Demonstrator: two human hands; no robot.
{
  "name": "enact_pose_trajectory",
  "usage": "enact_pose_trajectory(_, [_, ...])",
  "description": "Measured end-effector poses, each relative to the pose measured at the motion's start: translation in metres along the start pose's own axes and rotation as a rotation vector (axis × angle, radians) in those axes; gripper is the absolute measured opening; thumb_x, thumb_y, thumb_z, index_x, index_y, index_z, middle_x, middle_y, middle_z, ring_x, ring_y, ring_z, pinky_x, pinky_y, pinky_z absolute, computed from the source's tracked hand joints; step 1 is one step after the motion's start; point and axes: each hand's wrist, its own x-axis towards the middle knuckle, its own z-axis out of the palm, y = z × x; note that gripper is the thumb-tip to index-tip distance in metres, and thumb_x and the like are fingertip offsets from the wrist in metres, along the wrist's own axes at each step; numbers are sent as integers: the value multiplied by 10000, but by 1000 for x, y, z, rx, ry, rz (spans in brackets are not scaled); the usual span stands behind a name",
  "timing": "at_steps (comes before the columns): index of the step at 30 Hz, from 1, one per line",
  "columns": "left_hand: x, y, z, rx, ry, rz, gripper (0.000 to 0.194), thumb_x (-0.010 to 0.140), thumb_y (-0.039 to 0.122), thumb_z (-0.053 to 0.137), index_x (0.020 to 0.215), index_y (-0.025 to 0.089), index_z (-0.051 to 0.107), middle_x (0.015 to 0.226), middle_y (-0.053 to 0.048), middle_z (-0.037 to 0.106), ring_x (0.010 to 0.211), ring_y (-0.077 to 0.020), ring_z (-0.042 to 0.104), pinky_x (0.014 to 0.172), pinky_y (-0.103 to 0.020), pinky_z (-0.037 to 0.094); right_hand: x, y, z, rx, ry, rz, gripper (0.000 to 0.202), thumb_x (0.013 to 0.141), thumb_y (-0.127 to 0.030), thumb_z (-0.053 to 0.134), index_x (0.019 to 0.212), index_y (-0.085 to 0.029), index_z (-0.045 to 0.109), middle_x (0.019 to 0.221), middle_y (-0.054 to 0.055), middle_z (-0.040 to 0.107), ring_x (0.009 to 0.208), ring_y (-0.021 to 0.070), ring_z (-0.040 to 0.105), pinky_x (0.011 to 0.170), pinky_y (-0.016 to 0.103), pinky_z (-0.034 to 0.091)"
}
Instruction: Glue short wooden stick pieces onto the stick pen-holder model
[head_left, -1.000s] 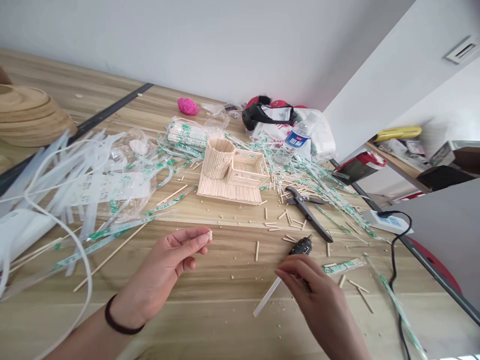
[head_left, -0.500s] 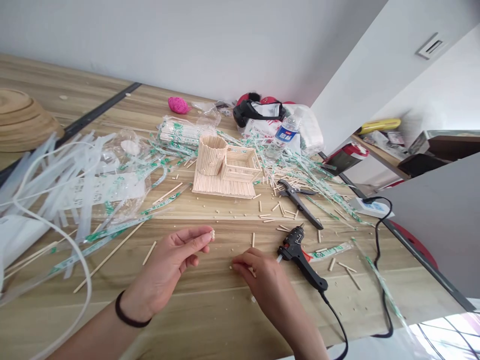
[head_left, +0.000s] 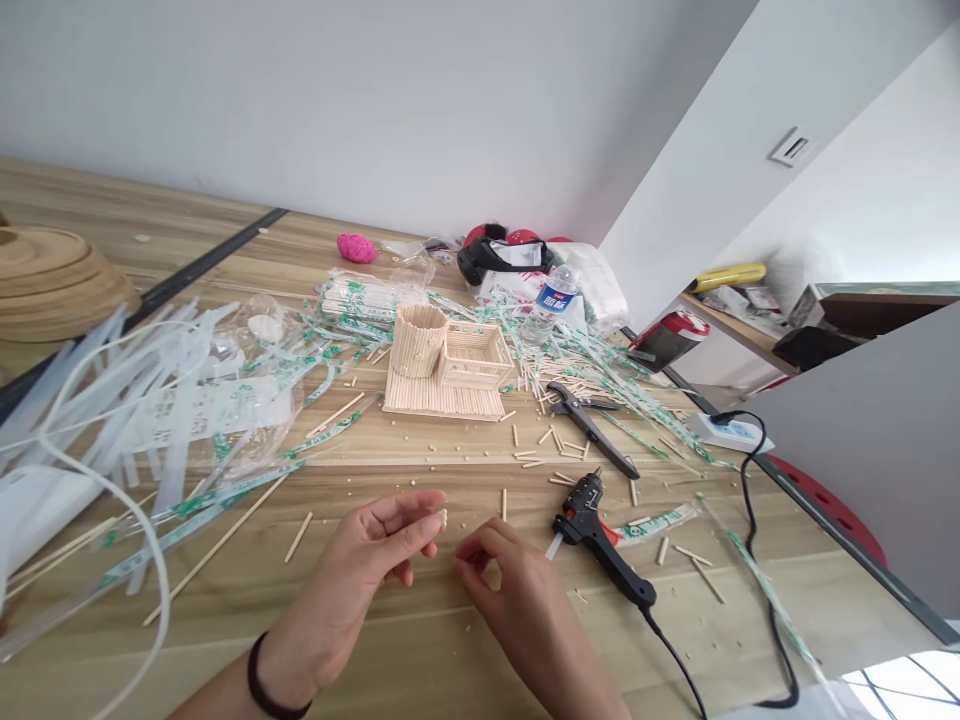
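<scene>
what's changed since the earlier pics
The right hand has moved left, away from the glue gun, to beside the left hand. The left hand has edged slightly right, still pinching a small pale piece. The glue gun, pliers and stick model look unmoved on the table.

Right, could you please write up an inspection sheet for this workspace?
Surface: wooden table, scattered with crumbs.
Job's things: stick model upright; glue gun lying near the right hand.
Clutter: plastic wrappers, loose sticks, cutters, bottle, pink yarn.
Hands: left hand pinches small pale pieces; right hand curled, contents unclear.
Cables: gun's black cable; another at power strip; white cord left.
Surroundings: pale wall behind.
</scene>
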Motion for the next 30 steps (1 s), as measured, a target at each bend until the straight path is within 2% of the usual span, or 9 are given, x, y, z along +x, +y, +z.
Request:
enact_pose_trajectory(3, [1, 0, -1, -34, -15, 6, 219, 702, 315, 755, 899, 219, 749, 744, -5, 668, 708, -118, 562, 536, -167, 404, -1, -8, -1, 386, 165, 22, 84, 807, -234, 594, 745, -190, 629, 729, 16, 649, 700, 172, 604, 647, 266, 450])
enact_pose_trajectory(5, [2, -1, -1, -76, -9, -4, 200, 695, 321, 759, 869, 222, 753, 749, -9, 681, 743, -132, 580, 563, -176, 424, -1, -14, 2, 649, 233, 101, 141, 797, -327, 628, 774, -188, 632, 708, 16, 663, 695, 180, 622, 654, 272, 470])
enact_pose_trajectory(9, [6, -4, 0, -148, 41, -20, 195, 674, 329, 777, 836, 223, 749, 802, -22, 714, 816, -162, 624, 617, -202, 468, 7, -23, 11, 936, 218, 212, 166, 756, -347, 688, 800, -192, 649, 753, 21, 700, 756, 189, 653, 731, 284, 502])
enact_pose_trajectory(13, [9, -5, 0, -192, 96, -23, 186, 682, 325, 776, 832, 220, 742, 866, -35, 740, 883, -181, 651, 658, -212, 491, 22, -26, 17, 1047, 147, 225, 174, 720, -347, 723, 774, -190, 673, 762, 36, 721, 772, 210, 670, 759, 318, 523])
enact_pose_trajectory(17, [14, -4, -2, -217, 196, -6, 181, 647, 321, 803, 783, 220, 736, 795, -21, 747, 817, -173, 671, 644, -208, 501, 32, -28, 19, 1074, 169, 272, 208, 668, -370, 762, 744, -192, 686, 702, 36, 719, 729, 222, 679, 725, 330, 542])
enact_pose_trajectory(23, [22, -9, -7, -206, 219, -60, 214, 593, 349, 831, 730, 210, 744, 710, -30, 750, 740, -181, 683, 567, -202, 512, 35, -27, 23, 1094, 187, 341, 196, 622, -367, 793, 707, -213, 707, 685, 24, 698, 681, 197, 654, 674, 291, 540])
enact_pose_trajectory(26, [24, -13, -8, -168, 213, -83, 240, 543, 370, 848, 686, 208, 744, 688, -39, 751, 710, -200, 689, 534, -218, 521, 36, -25, 24, 1036, 218, 320, 161, 624, -342, 791, 678, -211, 715, 671, 16, 664, 667, 180, 626, 644, 262, 524])
enact_pose_trajectory(30, [25, -14, -6, -129, 250, -53, 190, 556, 346, 835, 662, 218, 742, 658, -31, 747, 671, -198, 684, 525, -230, 533, 36, -24, 25, 1000, 229, 299, 113, 635, -300, 781, 658, -212, 714, 676, 15, 637, 672, 173, 598, 634, 253, 513])
